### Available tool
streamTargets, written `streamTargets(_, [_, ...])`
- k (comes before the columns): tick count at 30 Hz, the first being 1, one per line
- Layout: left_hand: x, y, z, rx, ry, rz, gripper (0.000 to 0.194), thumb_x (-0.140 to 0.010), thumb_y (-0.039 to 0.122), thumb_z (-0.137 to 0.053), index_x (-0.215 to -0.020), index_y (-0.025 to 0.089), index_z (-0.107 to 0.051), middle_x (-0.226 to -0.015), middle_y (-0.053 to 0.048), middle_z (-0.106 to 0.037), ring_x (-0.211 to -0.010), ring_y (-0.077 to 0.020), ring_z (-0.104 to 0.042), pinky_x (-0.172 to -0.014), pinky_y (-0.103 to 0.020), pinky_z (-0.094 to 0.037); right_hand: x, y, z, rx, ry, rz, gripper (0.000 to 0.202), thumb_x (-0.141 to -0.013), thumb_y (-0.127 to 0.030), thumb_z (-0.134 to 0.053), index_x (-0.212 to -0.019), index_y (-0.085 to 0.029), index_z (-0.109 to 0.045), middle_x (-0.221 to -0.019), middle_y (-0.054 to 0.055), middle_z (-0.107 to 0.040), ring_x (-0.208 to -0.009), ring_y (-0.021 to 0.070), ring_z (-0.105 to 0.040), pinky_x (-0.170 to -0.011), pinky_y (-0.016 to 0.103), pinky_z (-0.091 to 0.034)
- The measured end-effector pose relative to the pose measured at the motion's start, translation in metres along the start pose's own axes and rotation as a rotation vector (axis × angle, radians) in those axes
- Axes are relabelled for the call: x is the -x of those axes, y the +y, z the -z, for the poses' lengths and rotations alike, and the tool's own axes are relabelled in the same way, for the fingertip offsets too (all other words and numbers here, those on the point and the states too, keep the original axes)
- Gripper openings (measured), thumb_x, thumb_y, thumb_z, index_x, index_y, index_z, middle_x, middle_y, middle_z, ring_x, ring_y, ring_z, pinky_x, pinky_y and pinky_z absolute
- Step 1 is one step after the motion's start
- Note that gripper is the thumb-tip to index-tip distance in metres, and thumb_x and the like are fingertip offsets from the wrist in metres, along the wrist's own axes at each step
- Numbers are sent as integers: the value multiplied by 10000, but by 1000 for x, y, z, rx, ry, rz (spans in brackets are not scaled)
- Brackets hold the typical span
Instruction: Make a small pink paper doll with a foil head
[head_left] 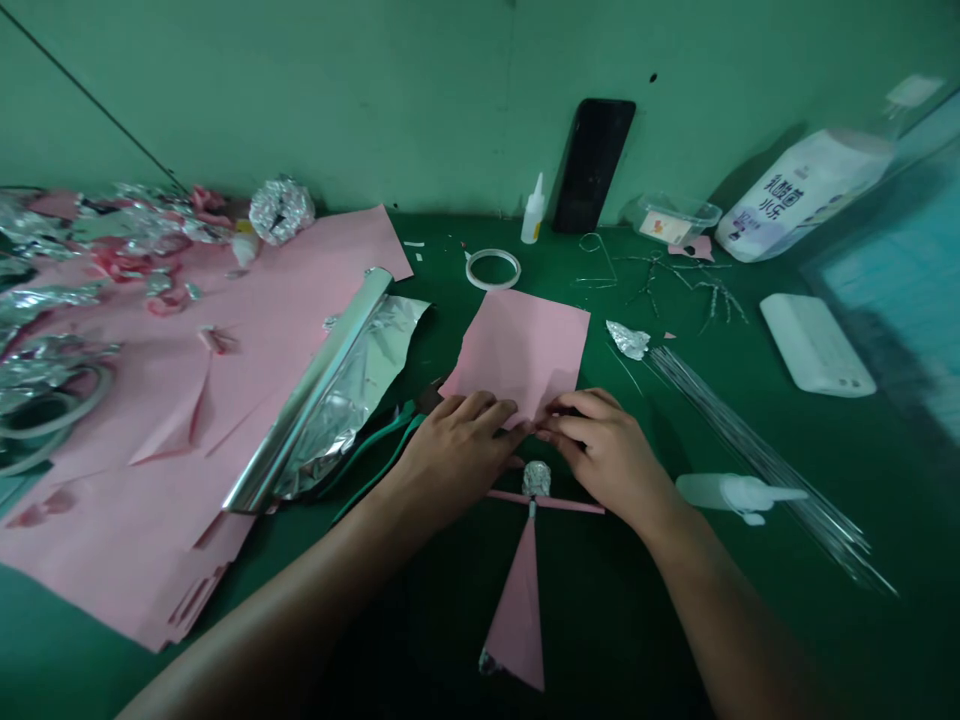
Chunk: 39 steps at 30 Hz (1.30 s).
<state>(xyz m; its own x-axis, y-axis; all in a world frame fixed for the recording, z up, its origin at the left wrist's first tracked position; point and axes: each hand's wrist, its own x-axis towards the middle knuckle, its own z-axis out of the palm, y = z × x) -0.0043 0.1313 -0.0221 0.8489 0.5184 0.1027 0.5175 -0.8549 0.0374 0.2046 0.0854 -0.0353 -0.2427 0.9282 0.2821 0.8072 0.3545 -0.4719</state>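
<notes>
A sheet of pink paper [525, 340] lies in front of me. At its near edge, my left hand [469, 445] and my right hand [596, 440] meet with their fingertips almost touching. Both hands have curled fingers pinching the paper's near edge. Just below them rests a small figure [535, 482] with a foil head, thin pink paper arms and a pink cone-shaped paper skirt [521, 620]. Part of one arm is covered by my left hand. Green-handled pliers [382, 440] lie partly hidden behind my left wrist.
Left are a foil roll [311, 390], large pink sheets [277, 270] and crumpled foil [281, 210]. Behind stand a tape ring [493, 252], glue bottle [533, 210] and phone [594, 165]. Right lie wire rods [750, 440], a squeeze bottle [724, 491], white box [816, 345] and large bottle [806, 190].
</notes>
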Motion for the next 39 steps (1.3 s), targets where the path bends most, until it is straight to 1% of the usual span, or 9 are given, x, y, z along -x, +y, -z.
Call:
streamTargets(5, [0, -4, 1, 1, -46, -8, 380, -918, 376, -614, -1278, 252, -618, -1294, -74, -612, -1175, -305, -542, -898, -449, -510, -2, 0, -2, -5, 8, -36, 165, -887, -127, -617, -839, -198, -758, -984, 58, -718, -938, 224, -587, -840, 404, -534])
streamTargets(9, [0, -5, 3, 73, -59, 21, 350, -934, 342, -598, -1267, 239, -630, -1306, -70, -611, -1203, -303, -527, -961, -475, -487, -5, -1, -1, -4, 33, -52, 161, -896, -147, -614, -854, -200, -760, -964, 60, -729, -926, 221, -608, -808, 388, -537])
streamTargets(16, [0, -4, 9, 179, -33, 32, 299, -943, 255, -575, -1227, 200, -650, -1263, -76, -647, -1190, -284, -545, -995, -469, -473, -12, 5, -1, 10, 160, -131, 167, -922, -200, -588, -849, -173, -736, -896, 74, -727, -785, 188, -668, -697, 322, -522])
streamTargets(22, [-1, -4, 7, 194, -5, 56, 289, -966, 240, -527, -1223, 213, -656, -1376, -70, -604, -1198, -292, -550, -979, -507, -477, -15, 5, -1, 58, 215, -232, 205, -936, -218, -551, -791, -159, -683, -816, 72, -692, -715, 183, -647, -662, 320, -478])
streamTargets(24, [-1, -4, 5, 177, 13, 53, 297, -980, 229, -492, -1231, 207, -649, -1361, -70, -622, -1180, -296, -555, -958, -514, -479, -13, 4, 0, 34, 191, -224, 191, -943, -227, -551, -818, -158, -677, -828, 72, -687, -737, 188, -643, -673, 324, -483])
streamTargets(27, [-2, -4, 3, 136, 22, 54, 300, -981, 219, -480, -1234, 203, -640, -1353, -75, -632, -1155, -308, -559, -912, -517, -484, -9, 4, 2, -28, 88, -147, 137, -937, -268, -593, -882, -175, -678, -916, 72, -688, -844, 200, -642, -724, 329, -501])
streamTargets(29, [-2, -4, 2, 126, 18, 53, 295, -981, 212, -474, -1225, 213, -641, -1371, -68, -620, -1154, -308, -557, -897, -504, -483, -8, 4, 2, -46, 62, -115, 118, -922, -286, -625, -889, -187, -679, -942, 65, -692, -878, 199, -643, -746, 324, -504])
streamTargets(34, [-1, -5, 3, 132, 9, 50, 312, -978, 179, -456, -1221, 232, -643, -1402, -42, -597, -1173, -301, -545, -919, -500, -472, -13, 8, 0, 64, 198, -237, 162, -922, -258, -611, -802, -159, -654, -754, 49, -693, -668, 167, -636, -616, 285, -446])
streamTargets(39, [-2, -5, 5, 129, -40, 58, 329, -971, 160, -447, -1225, 242, -639, -1431, -23, -572, -1205, -299, -525, -958, -512, -461, -17, 12, -1, 126, 306, -366, 178, -914, -274, -593, -785, -156, -628, -677, 43, -674, -590, 165, -606, -561, 273, -393])
